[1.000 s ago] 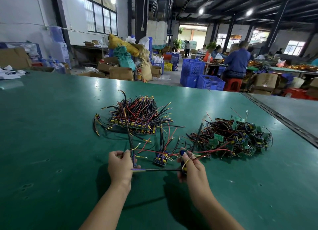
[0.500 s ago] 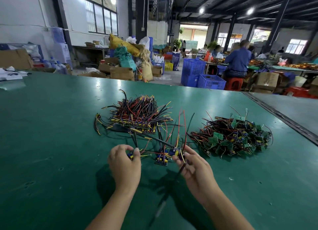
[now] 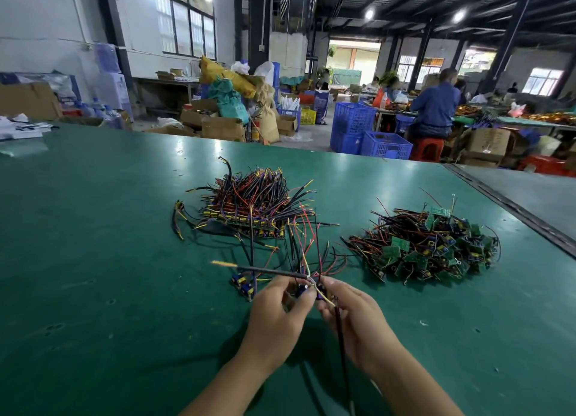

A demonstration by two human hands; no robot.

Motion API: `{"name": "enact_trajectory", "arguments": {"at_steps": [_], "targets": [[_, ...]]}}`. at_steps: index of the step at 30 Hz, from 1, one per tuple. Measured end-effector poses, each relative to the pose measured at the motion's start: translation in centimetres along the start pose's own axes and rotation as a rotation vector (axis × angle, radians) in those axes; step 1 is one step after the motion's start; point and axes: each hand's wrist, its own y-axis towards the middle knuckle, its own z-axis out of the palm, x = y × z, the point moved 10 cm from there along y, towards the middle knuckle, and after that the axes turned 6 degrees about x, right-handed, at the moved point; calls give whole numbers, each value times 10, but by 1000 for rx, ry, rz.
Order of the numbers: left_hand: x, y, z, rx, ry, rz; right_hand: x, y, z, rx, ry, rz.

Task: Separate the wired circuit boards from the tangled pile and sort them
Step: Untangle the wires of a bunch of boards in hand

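Two heaps of wired circuit boards lie on the green table point(image 3: 93, 259). The left pile point(image 3: 252, 200) has its boards lined up under red, black and yellow wires. The right pile point(image 3: 427, 247) is a tangle of small green boards. Close to the table's near middle, my left hand point(image 3: 277, 316) and my right hand point(image 3: 352, 319) meet and pinch a small cluster of boards with blue parts point(image 3: 307, 289). Its wires fan upward, and one black wire hangs down past my right wrist. A loose board point(image 3: 244, 284) lies just left of my left hand.
A seam and a second table surface point(image 3: 530, 197) run along the right. Beyond the far edge stand blue crates point(image 3: 371, 135), cardboard boxes, sacks and a seated person in blue point(image 3: 436, 107). Papers point(image 3: 18, 129) lie at the far left corner.
My hands have come together at the middle, with the left hand shifting right. The stretched black wire now hangs slack, and one board has been left on the table at the left.
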Motion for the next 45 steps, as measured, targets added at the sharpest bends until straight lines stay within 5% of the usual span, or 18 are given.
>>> {"name": "enact_trajectory", "arguments": {"at_steps": [8,13,19,45], "targets": [[18,3,9,77,-5,-112,2,-1,9,124,-101,-26],[23,2,-9,-104,-38,-138,8,-5,23,241,-293,-94],[38,0,-1,-53,-136,-249,25,-15,29,178,-659,-391],[52,-8,18,56,-385,-399,-15,-11,26,124,49,78]]}}
